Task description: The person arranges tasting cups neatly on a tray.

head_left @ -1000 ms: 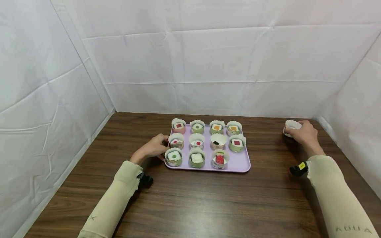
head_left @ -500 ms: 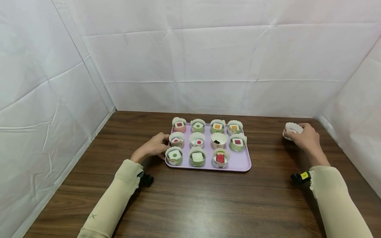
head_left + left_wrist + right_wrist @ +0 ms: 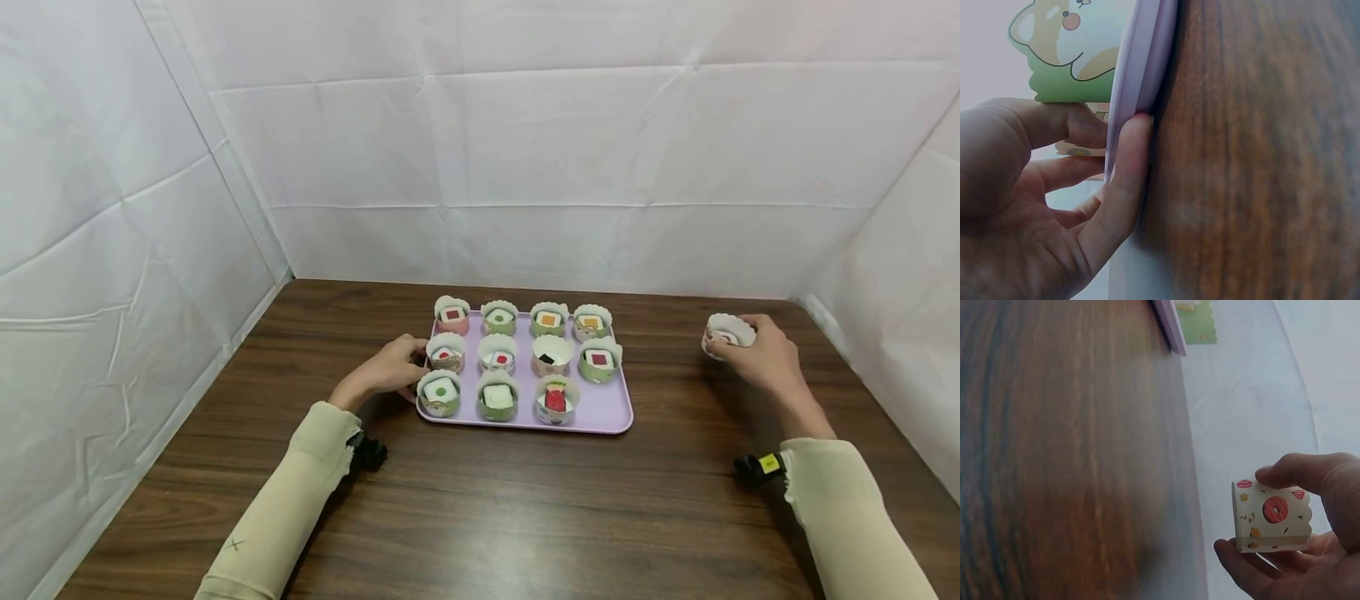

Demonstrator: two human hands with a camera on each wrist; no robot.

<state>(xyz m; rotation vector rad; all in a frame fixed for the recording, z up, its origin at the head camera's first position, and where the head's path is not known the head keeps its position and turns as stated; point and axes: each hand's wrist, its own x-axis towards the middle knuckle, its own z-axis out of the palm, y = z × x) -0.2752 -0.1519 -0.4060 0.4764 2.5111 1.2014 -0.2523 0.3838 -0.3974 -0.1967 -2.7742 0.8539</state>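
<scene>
My right hand (image 3: 768, 358) pinches a scalloped paper baking cup (image 3: 1272, 515) between thumb and fingers, at the far right of the table in the head view. The cup is cream with a pink doughnut print, and in the right wrist view it is held up off the wood. My left hand (image 3: 386, 367) grips the left rim of a lilac tray (image 3: 611, 410); the left wrist view shows the rim (image 3: 1138, 81) pinched between its digits. On the tray, paper cups stand in rows, among them a green one (image 3: 498, 408) with a white block inside.
A cup with a red piece (image 3: 555, 402) stands in the tray's front row, left of a bare front right corner. Dark wood table (image 3: 525, 517) surrounds the tray. White cloth (image 3: 525, 150) walls the back and both sides.
My right hand has drawn back slightly toward me and a little left, carrying the paper cup. The left hand stays at the tray rim.
</scene>
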